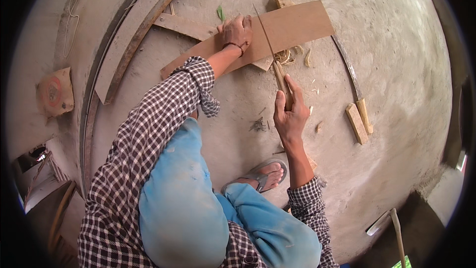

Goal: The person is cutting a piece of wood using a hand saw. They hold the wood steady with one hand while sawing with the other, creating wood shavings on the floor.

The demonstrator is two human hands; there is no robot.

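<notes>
A flat brown wooden board (297, 25) lies slantwise across the floor, raised on pieces of wood under it. My left hand (237, 33) bears down on its middle, the fingers bent at the far edge. My right hand (291, 111) is closed around the wooden handle of a hand saw (267, 37). Seen nearly edge-on, the thin blade crosses the board just right of my left hand, and its tip reaches past the far edge. Whether the teeth have cut into the wood cannot be made out. Pale curled shavings (285, 57) lie by the board's near edge.
Right of the board rests a long narrow-bladed tool (351, 69) with a wooden handle, beside a small wood block (356, 123). A long curved beam (134, 39) lies at the left. My sandalled foot (265, 174) stands near my right forearm. Dark scraps (258, 124) lie on the concrete.
</notes>
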